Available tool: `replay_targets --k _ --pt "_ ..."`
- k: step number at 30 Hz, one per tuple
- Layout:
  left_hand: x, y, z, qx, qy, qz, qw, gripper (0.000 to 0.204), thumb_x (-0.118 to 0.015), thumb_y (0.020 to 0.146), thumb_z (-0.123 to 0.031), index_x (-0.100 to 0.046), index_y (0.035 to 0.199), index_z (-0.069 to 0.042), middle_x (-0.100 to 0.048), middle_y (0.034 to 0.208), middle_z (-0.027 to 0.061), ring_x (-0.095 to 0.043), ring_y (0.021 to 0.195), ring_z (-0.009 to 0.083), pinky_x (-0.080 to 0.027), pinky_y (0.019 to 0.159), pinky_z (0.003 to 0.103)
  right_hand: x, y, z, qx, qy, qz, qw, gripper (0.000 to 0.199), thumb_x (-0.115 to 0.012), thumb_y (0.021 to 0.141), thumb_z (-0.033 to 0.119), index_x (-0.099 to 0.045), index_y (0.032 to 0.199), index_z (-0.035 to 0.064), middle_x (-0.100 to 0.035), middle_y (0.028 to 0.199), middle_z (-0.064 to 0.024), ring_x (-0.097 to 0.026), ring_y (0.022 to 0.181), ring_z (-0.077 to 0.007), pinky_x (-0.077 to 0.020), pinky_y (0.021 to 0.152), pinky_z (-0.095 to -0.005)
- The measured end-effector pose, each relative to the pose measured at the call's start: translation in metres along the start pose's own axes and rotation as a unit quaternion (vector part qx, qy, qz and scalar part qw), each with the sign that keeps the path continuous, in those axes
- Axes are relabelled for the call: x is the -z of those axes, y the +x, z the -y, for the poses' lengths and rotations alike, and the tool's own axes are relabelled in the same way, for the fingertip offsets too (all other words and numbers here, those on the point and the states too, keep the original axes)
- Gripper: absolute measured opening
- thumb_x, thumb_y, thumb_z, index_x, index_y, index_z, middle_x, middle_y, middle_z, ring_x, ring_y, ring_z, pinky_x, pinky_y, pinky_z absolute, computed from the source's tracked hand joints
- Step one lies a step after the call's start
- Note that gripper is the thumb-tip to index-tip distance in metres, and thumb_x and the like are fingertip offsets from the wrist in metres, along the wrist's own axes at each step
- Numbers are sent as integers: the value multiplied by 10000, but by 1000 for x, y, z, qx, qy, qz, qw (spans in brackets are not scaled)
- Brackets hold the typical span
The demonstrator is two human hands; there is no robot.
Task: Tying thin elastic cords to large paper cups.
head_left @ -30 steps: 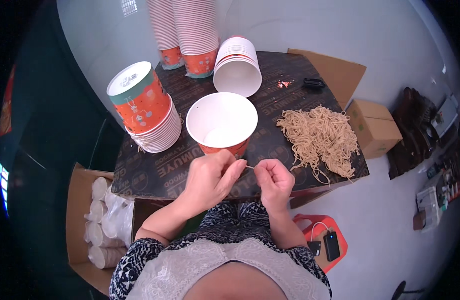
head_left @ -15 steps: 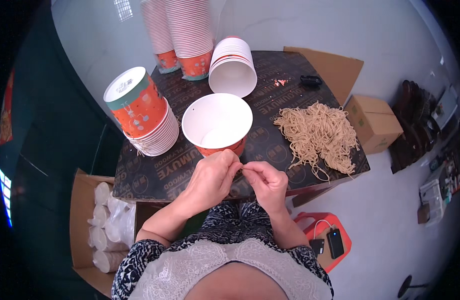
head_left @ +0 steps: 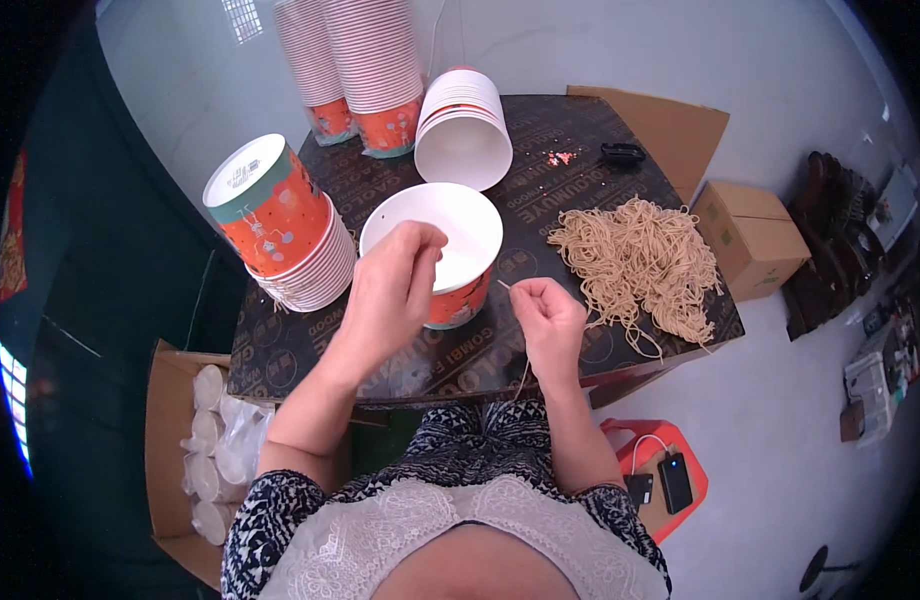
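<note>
Here, left hand (head_left: pixel 392 290) fingers pinched over white-and-orange paper bucket (head_left: pixel 435 250), right hand (head_left: pixel 550 320) fingers gripping tan string (head_left: pixel 510 295)

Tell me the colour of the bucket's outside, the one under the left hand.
Orange-red outside, white inside: the paper bucket beneath the left hand, seen in the head view.

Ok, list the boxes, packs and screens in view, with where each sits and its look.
Small box: right of table, brown, closed.
Flat cardboard: behind the table's far right corner, brown.
Open carton: lower left floor, holds clear-wrapped white lids.
Phone: on orange stool, dark screen.
</note>
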State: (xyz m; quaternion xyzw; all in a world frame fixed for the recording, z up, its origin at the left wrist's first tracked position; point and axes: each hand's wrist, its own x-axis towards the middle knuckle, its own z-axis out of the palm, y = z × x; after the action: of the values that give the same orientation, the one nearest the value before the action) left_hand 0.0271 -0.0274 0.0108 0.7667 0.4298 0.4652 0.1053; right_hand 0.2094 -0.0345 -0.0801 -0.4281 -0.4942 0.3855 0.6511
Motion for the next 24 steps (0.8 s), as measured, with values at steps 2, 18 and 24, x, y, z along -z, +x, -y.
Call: replay_targets --k 2,18,24 --pt "4 14 7 15 11 63 998 114 -532 944 -7 -603 1018 43 -651 872 99 -640 803 172 -509 727 296 -2 6 -4 -19 -6 0 1000 69 -653 907 24 -665 877 -36 -526 666 94 -415 592 25 -324 504 -170" --pt "-7 52 21 76 34 296 952 216 -582 917 -47 -665 1086 59 -711 888 152 -693 804 205 -536 725 324 -9 18 -14 -38 77 25 996 85 -646 918 44 -673 900 -34 -533 673 98 -407 588 29 -306 501 -170" --pt "-12 53 28 70 3 317 946 252 -598 870 -61 -675 1086 42 -706 965 223 -690 945 319 -527 839 388 -15 21 -13 -32 88 33 995 93 -639 926 49 -669 910 -38 -551 690 92 -425 596 29 -320 513 -165"
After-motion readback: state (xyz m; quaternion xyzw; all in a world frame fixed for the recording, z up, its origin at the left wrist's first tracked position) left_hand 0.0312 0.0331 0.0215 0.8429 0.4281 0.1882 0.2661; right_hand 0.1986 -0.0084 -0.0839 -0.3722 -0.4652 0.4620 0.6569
